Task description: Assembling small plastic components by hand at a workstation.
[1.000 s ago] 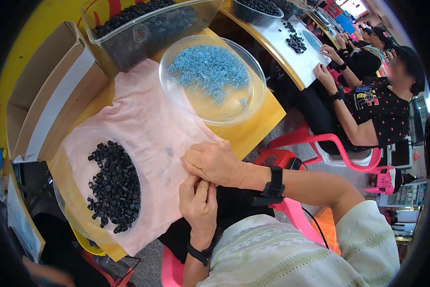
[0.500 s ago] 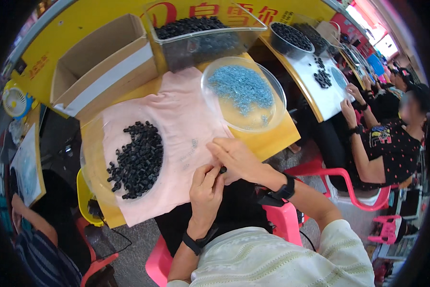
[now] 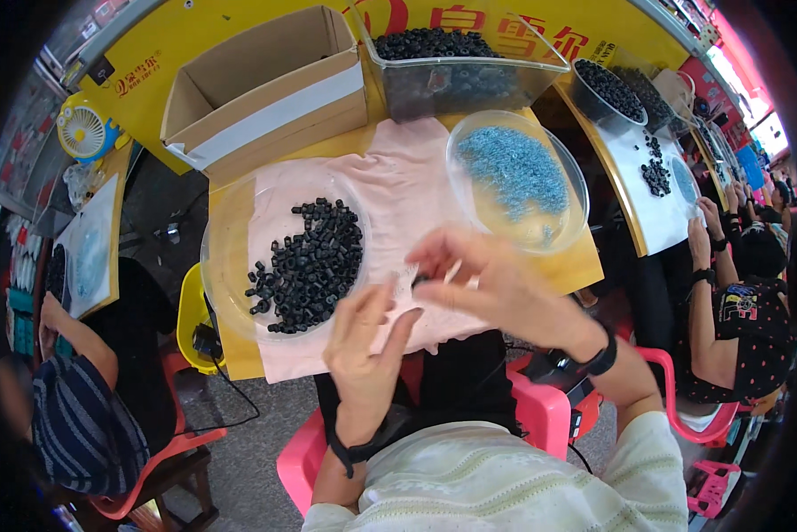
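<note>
My left hand (image 3: pixel 363 355) is raised over the near edge of the pink cloth (image 3: pixel 407 177), thumb and fingers apart, with nothing seen in it. Facing it is my right hand (image 3: pixel 505 284), smeared by motion. At its fingertips I see a small black cylindrical piece (image 3: pixel 420 280), apparently pinched there. On the left of the cloth, a shallow clear round tray (image 3: pixel 225 257) holds a heap of similar black pieces (image 3: pixel 314 266). Another clear round dish (image 3: pixel 514 238), at the right, contains many tiny bluish metal bits (image 3: pixel 514 168), too small to name.
Behind the cloth stand an open cardboard box (image 3: pixel 283 115) and a clear bin (image 3: pixel 434 89) full of black pieces. A yellow basket (image 3: pixel 190 310) hangs low at the table's left. Co-workers sit at tables on both sides, one in a dotted black shirt (image 3: pixel 744 328).
My hands, together around the black piece before, have parted; the left has opened and the right has lifted with the piece. The whole view has shifted, so the table appears further right.
</note>
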Demonstrator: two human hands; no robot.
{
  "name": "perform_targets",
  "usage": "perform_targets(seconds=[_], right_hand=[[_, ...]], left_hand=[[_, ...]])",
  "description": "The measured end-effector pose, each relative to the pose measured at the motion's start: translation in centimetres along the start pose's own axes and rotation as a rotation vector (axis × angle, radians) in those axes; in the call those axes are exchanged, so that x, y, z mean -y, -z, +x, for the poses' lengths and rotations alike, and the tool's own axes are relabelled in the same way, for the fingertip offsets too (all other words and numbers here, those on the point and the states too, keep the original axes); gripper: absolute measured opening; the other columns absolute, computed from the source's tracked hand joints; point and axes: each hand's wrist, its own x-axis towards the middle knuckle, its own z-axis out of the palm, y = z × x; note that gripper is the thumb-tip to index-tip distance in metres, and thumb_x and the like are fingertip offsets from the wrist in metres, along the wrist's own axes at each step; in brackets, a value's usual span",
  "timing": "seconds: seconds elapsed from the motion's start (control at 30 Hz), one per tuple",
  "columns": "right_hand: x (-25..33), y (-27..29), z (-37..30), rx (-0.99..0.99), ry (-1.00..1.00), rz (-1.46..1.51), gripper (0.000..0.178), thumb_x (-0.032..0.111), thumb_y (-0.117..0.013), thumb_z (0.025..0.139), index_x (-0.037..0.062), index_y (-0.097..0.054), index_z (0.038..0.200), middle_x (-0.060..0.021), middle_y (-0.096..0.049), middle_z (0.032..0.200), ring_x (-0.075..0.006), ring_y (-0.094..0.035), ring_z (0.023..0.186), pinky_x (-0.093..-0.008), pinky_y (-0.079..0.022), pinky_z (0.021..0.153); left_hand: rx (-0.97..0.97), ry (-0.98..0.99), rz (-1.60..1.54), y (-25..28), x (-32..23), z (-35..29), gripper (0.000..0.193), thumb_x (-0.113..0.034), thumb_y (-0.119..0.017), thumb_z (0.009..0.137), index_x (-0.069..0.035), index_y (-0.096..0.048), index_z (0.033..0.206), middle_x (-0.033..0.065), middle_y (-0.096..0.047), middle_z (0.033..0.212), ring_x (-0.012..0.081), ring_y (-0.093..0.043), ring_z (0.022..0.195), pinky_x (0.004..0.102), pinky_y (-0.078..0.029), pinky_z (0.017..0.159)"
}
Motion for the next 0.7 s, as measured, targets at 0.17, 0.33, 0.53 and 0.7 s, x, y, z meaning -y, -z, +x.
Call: perform_targets(seconds=[0.17, 0.33, 0.53, 0.7], right_hand=[[1.3, 7.1, 6.3, -0.313, 0.289, -0.353, 0.019, 0.011, -0.068, 0.089, 0.0033, -0.066, 0.106, 0.0023, -0.065, 0.09, -0.0052, -0.059, 0.083, -0.021, -0.049, 0.07], [1.4, 12.7, 11.9, -0.651, 0.249, -0.519, 0.025, 0.017, -0.069, 0.085, -0.003, -0.067, 0.1, -0.013, -0.066, 0.085, -0.019, -0.061, 0.074, -0.0329, -0.049, 0.068], [-4.7, 16.9, 15.9, -0.676, 0.353, -1.022, 0.028, 0.022, -0.066, 0.093, 0.0044, -0.066, 0.115, -0.0016, -0.067, 0.091, -0.0089, -0.059, 0.08, -0.026, -0.047, 0.071], [-1.8, 11.3, 11.4, -0.515, 0.262, -0.667, 0.027, 0.019, -0.068, 0.09, 0.0003, -0.068, 0.11, -0.0102, -0.07, 0.092, -0.0169, -0.063, 0.077, -0.0292, -0.051, 0.07]], left_hand=[[-0.002, 0.213, 0.264, 6.3, -0.2, 2.5, 0.049, -0.002, -0.074, 0.082, -0.004, -0.063, 0.13, 0.0086, -0.066, 0.103, 0.0136, -0.061, 0.085, 0.0269, -0.05, 0.078], [0.187, 0.358, 0.489, 11.4, 1.9, 4.0, 0.051, -0.008, -0.078, 0.078, 0.0, -0.063, 0.126, 0.0115, -0.066, 0.104, 0.0155, -0.061, 0.081, 0.0278, -0.049, 0.073], [0.301, 0.276, 0.509, 10.7, 2.8, 5.2, 0.06, -0.009, -0.08, 0.073, 0.0, -0.06, 0.129, 0.0148, -0.061, 0.11, 0.0261, -0.061, 0.081, 0.0346, -0.05, 0.072], [0.313, 0.272, 0.603, 9.9, 4.1, 5.5, 0.066, -0.01, -0.081, 0.069, -0.001, -0.059, 0.13, 0.0131, -0.06, 0.113, 0.0239, -0.061, 0.086, 0.0322, -0.05, 0.072]])
